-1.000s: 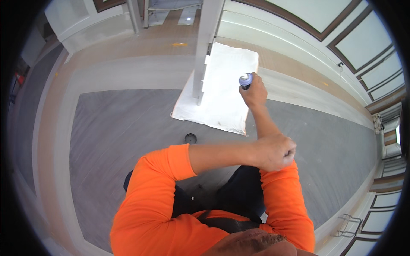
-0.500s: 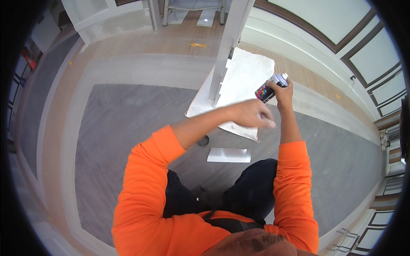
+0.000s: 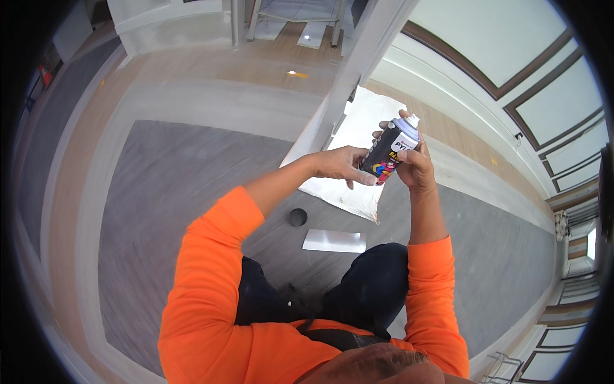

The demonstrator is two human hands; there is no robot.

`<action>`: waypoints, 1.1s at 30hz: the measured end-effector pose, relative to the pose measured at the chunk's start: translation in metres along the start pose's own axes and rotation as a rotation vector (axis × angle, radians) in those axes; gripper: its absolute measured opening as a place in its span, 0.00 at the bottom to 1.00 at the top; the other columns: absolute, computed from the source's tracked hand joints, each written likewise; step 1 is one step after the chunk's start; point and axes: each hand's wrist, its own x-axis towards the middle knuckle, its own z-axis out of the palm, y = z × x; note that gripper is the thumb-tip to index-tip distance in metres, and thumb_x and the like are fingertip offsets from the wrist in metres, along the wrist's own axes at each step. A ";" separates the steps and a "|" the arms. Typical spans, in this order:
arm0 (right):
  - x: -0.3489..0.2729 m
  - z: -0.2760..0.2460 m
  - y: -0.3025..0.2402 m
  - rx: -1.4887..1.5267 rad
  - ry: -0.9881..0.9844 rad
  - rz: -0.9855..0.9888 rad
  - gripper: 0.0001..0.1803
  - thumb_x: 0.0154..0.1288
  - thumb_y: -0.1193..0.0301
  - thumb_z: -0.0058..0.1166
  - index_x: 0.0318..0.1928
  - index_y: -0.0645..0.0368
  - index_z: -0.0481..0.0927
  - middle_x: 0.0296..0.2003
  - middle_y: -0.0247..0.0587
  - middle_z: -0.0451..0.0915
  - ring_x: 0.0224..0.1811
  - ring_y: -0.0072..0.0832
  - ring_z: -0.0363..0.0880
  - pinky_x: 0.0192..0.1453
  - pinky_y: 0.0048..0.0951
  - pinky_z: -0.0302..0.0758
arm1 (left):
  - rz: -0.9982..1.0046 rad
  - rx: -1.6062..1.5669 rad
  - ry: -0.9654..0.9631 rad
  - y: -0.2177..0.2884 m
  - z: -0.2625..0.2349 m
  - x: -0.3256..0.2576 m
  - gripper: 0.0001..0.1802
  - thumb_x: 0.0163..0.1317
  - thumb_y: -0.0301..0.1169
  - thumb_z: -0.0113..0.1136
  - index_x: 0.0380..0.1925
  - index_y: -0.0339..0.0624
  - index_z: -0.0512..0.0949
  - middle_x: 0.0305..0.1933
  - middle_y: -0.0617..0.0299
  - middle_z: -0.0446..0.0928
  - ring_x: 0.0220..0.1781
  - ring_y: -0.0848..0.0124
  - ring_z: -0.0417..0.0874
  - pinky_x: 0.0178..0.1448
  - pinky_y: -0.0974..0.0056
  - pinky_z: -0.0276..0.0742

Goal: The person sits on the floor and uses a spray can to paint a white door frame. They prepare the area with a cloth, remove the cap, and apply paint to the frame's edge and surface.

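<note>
My right hand (image 3: 417,160) is closed around a spray paint can (image 3: 391,150), a dark can with a colourful print and a white nozzle at its upper end. It tilts, with its base toward my left hand. My left hand (image 3: 342,165) is at that base, fingers apart on either side of its lower edge; whether they press on it I cannot tell. Below the hands, a round black cap (image 3: 298,217) lies on the grey floor. Beside it, in front of my knees, is a flat silver strip (image 3: 334,240).
A white cloth sheet (image 3: 345,189) lies under and beyond the can, by an upright pale post or panel edge (image 3: 358,64). White panelled walls with brown trim (image 3: 473,61) rise at the right. A metal-legged stand (image 3: 254,19) is at the far side.
My left hand has moved from below the can to its base, and its fingers have spread. The right hand has turned the can more upright and nearer. The view has shifted slightly.
</note>
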 end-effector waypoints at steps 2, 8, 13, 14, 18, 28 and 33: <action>0.003 0.006 0.001 0.007 -0.015 0.017 0.52 0.49 0.74 0.67 0.75 0.55 0.57 0.56 0.52 0.77 0.57 0.47 0.81 0.64 0.46 0.79 | 0.038 -0.095 -0.015 0.003 0.003 0.002 0.39 0.52 0.54 0.78 0.54 0.34 0.78 0.48 0.54 0.82 0.50 0.64 0.85 0.42 0.63 0.86; -0.003 0.019 0.025 -0.153 0.183 -0.170 0.52 0.61 0.61 0.67 0.79 0.51 0.49 0.57 0.56 0.76 0.54 0.46 0.83 0.57 0.44 0.84 | 0.085 -0.595 -0.185 -0.021 0.005 0.000 0.28 0.61 0.48 0.72 0.49 0.34 0.80 0.46 0.53 0.83 0.43 0.66 0.85 0.45 0.59 0.85; -0.006 0.017 0.032 -0.087 0.139 -0.224 0.54 0.61 0.63 0.68 0.79 0.47 0.46 0.59 0.58 0.74 0.50 0.51 0.85 0.52 0.48 0.85 | 0.109 -0.708 -0.285 -0.037 0.012 0.009 0.26 0.64 0.50 0.65 0.49 0.37 0.80 0.44 0.51 0.85 0.39 0.67 0.86 0.45 0.57 0.86; -0.006 0.009 0.033 -0.096 0.142 -0.225 0.53 0.61 0.64 0.68 0.79 0.48 0.47 0.59 0.58 0.74 0.50 0.50 0.85 0.52 0.48 0.85 | 0.103 -0.713 -0.292 -0.037 0.012 0.013 0.26 0.64 0.50 0.65 0.49 0.38 0.80 0.44 0.51 0.85 0.39 0.67 0.86 0.44 0.57 0.86; -0.007 0.007 0.036 -0.168 0.262 -0.242 0.49 0.62 0.68 0.67 0.77 0.52 0.50 0.56 0.56 0.76 0.48 0.44 0.84 0.52 0.44 0.84 | 0.049 -0.705 -0.279 -0.034 0.014 0.015 0.28 0.64 0.53 0.66 0.48 0.38 0.80 0.43 0.52 0.84 0.41 0.66 0.86 0.43 0.56 0.87; -0.013 0.011 0.045 -0.622 0.517 -0.367 0.43 0.62 0.66 0.70 0.73 0.56 0.61 0.57 0.51 0.76 0.57 0.33 0.77 0.63 0.35 0.74 | 0.035 -0.670 -0.182 -0.051 0.007 0.017 0.27 0.68 0.52 0.64 0.51 0.37 0.79 0.45 0.57 0.82 0.42 0.67 0.85 0.47 0.56 0.86; -0.013 0.018 0.043 -0.445 0.440 -0.325 0.43 0.61 0.64 0.71 0.72 0.56 0.61 0.51 0.49 0.77 0.52 0.31 0.79 0.55 0.33 0.79 | 0.080 -0.791 -0.235 -0.066 -0.004 0.017 0.26 0.73 0.49 0.57 0.54 0.35 0.76 0.46 0.52 0.82 0.47 0.62 0.87 0.54 0.50 0.86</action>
